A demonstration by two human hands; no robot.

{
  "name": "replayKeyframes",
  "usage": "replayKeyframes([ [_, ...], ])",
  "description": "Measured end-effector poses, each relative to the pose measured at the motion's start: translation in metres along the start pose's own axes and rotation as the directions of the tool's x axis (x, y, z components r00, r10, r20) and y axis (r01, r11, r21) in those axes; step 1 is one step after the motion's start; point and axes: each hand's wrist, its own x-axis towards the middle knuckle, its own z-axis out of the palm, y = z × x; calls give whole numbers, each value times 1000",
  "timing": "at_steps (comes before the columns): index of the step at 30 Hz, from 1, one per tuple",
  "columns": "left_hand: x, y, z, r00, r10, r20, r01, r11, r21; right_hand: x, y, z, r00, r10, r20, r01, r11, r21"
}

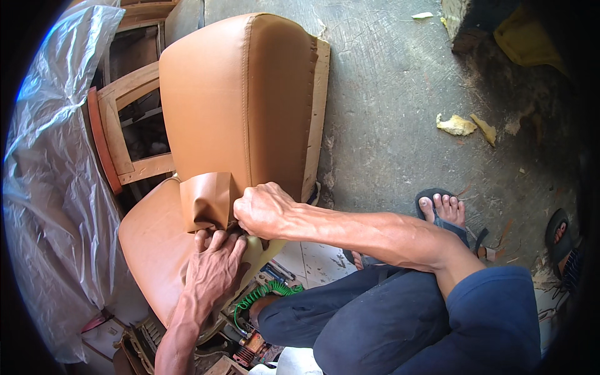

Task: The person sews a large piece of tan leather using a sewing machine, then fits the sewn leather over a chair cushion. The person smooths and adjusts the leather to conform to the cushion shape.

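Note:
A chair upholstered in tan leather (pixel 240 94) lies tipped on the concrete floor, its backrest pointing away from me and its seat (pixel 150 244) near my knees. A loose flap of the same tan leather (pixel 206 200) folds up at the joint between seat and back. My right hand (pixel 265 209) is closed in a fist at that joint, gripping the edge of the flap. My left hand (pixel 215 269) lies flat with fingers together, pressing on the leather just below the flap. Pale foam shows under my right wrist.
A bare wooden chair frame (pixel 125 125) stands behind the seat, beside a clear plastic sheet (pixel 50 187) on the left. A green coiled air hose (pixel 265 292) and tools lie by my knee. Foam scraps (pixel 456 125) litter the floor. My sandalled foot (pixel 444 209) rests to the right.

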Motion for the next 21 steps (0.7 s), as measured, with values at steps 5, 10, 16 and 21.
replayKeyframes([
  [5,-2,-1,8,999,-3,-32,3,1000,3,-10,-7,20,995,-101,3,100,988,-118],
  [10,-6,-1,13,998,-6,-62,6,1000,2,-13,-5,5,992,-19,123,19,1000,-1],
  [16,-8,-3,20,996,-13,-84,13,1000,-3,-9,1,-22,977,15,215,-52,985,166],
  [21,-12,-2,24,994,-19,-111,19,1000,1,0,-13,-4,985,1,173,1,1000,-12],
])
